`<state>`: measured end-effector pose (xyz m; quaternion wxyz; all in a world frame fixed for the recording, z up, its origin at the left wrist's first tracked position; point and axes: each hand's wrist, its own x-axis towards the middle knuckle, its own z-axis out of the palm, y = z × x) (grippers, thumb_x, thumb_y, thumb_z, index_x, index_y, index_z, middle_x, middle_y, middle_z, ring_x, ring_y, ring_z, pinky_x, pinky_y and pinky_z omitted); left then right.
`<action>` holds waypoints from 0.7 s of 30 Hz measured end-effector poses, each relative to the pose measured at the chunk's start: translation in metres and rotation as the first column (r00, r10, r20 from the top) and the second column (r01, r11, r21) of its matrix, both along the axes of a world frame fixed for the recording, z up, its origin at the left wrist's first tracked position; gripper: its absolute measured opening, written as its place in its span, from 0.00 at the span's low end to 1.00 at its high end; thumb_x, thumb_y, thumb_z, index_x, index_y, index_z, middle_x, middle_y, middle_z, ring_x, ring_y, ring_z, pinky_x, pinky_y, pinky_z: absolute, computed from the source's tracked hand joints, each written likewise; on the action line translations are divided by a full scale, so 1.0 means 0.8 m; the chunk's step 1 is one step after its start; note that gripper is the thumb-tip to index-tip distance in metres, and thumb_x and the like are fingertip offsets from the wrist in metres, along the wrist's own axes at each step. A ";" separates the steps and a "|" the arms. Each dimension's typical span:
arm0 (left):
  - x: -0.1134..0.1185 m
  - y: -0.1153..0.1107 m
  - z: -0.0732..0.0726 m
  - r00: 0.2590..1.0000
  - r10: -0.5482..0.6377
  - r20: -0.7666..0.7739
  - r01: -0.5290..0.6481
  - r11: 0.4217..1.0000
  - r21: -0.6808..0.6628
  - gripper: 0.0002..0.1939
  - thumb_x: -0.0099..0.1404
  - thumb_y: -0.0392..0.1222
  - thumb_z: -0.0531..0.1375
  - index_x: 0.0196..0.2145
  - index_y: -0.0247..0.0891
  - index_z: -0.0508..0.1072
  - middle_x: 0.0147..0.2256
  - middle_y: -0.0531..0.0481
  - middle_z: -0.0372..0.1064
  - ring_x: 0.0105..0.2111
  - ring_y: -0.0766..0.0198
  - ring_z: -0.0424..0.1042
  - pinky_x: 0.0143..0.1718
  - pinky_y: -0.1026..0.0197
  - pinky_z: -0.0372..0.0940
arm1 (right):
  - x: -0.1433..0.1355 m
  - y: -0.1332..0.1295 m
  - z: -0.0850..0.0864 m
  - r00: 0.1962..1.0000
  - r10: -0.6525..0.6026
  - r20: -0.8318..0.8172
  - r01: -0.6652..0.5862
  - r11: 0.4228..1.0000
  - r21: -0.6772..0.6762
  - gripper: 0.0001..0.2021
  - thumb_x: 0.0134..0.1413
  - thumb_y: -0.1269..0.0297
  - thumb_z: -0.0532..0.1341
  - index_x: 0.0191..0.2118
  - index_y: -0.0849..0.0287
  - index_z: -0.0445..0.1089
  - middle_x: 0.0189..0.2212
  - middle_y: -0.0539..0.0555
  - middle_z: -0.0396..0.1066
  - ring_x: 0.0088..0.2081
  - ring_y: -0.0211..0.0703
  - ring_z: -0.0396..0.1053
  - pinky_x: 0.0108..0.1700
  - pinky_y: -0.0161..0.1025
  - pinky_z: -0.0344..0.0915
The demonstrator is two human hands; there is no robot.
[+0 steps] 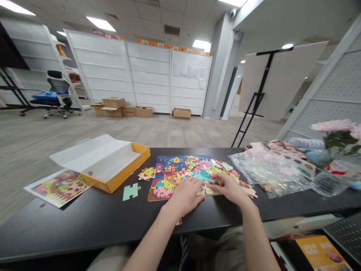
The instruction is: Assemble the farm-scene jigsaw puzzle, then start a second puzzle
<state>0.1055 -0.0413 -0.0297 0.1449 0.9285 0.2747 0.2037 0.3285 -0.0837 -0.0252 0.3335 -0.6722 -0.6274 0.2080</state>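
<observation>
A colourful jigsaw puzzle lies on the black table, with many loose pieces heaped over its middle and right part. My left hand rests palm down on its lower middle, fingers stretched out. Just to the right, my right hand has curled fingers, the thumb and index tips at a small puzzle piece near the lower edge; the fingers partly hide it. A mint-green puzzle piece and a yellow-green piece lie left of the picture. Brown spotted pieces lie beside my right wrist.
An open yellow box with white flaps stands at the left, over a printed picture sheet. Crumpled clear plastic bags, rolled cloths and pink flowers crowd the right. Another yellow box sits below the table edge.
</observation>
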 end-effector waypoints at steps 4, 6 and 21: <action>0.004 -0.002 0.002 1.000 0.010 -0.021 -0.009 1.000 0.007 0.13 0.68 0.44 0.61 0.48 0.40 0.69 0.46 0.45 0.72 0.50 0.53 0.68 0.51 0.52 0.63 | 0.012 -0.003 -0.007 1.000 -0.016 0.013 0.016 1.000 0.007 0.15 0.45 0.56 0.67 0.39 0.57 0.74 0.32 0.52 0.74 0.27 0.40 0.66 0.29 0.37 0.62; 0.005 -0.003 0.003 1.000 0.009 -0.029 -0.009 1.000 0.012 0.12 0.68 0.44 0.60 0.48 0.40 0.70 0.46 0.45 0.72 0.50 0.53 0.68 0.51 0.52 0.63 | 0.019 -0.004 -0.010 0.999 -0.038 0.016 0.038 0.999 0.000 0.14 0.45 0.59 0.66 0.39 0.57 0.74 0.31 0.51 0.74 0.27 0.40 0.66 0.29 0.37 0.62; 0.021 -0.007 0.007 0.995 0.010 -0.095 -0.001 0.995 0.098 0.14 0.69 0.46 0.58 0.50 0.41 0.69 0.47 0.44 0.72 0.50 0.51 0.67 0.53 0.50 0.62 | 0.041 -0.020 -0.008 1.000 -0.004 0.015 0.003 0.999 0.038 0.12 0.48 0.59 0.65 0.39 0.56 0.74 0.36 0.53 0.77 0.29 0.41 0.70 0.34 0.40 0.67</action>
